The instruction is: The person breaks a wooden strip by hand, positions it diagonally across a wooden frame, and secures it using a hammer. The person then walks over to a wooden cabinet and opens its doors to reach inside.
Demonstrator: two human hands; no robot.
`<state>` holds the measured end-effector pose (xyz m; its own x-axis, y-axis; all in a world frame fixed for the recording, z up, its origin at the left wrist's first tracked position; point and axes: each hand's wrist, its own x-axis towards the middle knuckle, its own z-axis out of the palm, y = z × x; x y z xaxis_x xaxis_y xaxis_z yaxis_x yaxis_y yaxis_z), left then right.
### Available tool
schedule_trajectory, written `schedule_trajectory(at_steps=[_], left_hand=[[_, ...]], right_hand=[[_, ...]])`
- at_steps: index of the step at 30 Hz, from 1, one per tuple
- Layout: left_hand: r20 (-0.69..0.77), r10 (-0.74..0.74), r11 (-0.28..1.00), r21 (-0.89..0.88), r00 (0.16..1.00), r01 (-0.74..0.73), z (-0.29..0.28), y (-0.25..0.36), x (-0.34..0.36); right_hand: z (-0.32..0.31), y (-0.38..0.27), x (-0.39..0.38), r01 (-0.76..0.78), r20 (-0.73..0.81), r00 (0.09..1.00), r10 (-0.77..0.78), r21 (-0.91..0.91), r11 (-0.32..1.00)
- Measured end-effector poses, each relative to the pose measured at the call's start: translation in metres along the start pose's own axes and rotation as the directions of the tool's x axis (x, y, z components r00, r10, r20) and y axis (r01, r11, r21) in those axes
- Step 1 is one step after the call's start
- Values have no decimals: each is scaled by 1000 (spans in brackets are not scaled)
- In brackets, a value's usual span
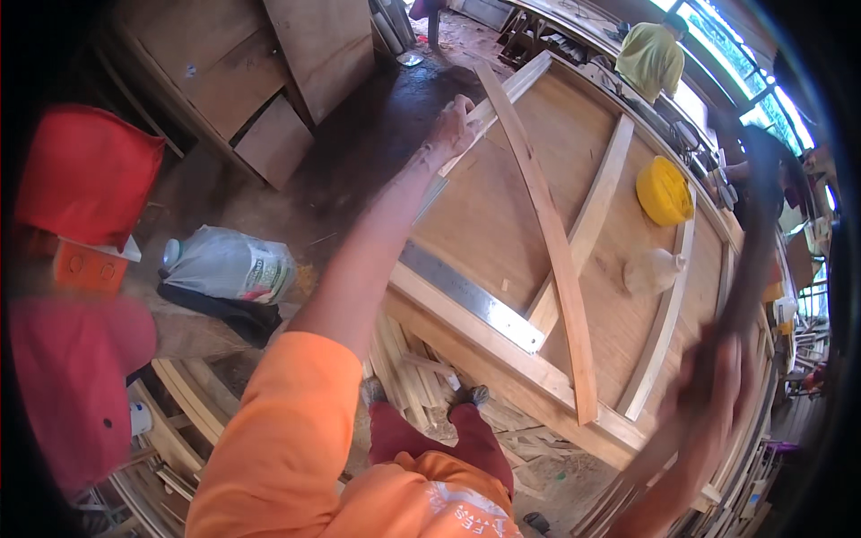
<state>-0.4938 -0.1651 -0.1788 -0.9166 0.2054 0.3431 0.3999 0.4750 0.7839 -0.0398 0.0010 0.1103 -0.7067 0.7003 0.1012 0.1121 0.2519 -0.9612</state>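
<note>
Holding the far end of a long wood strip (547, 233) on the desk (484, 206), the left hand (455, 125) grips it; the blurry right hand (713, 386) grips a dark stick (749, 269).

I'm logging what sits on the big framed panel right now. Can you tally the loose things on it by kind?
Long loose wooden strip, its far end held by the left hand: 1
Metal straightedge: 1
Yellow round container: 1
Clear plastic bag: 1
Total: 4

The right hand is motion-blurred around a dark long thing, not counted.
</note>
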Motion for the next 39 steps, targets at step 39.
schedule_trajectory(at_steps=[39], left_hand=[[347,41,947,-312,937,74,43,238,-227]], right_hand=[[-219,181,27,-9,527,835,161,-279,960]])
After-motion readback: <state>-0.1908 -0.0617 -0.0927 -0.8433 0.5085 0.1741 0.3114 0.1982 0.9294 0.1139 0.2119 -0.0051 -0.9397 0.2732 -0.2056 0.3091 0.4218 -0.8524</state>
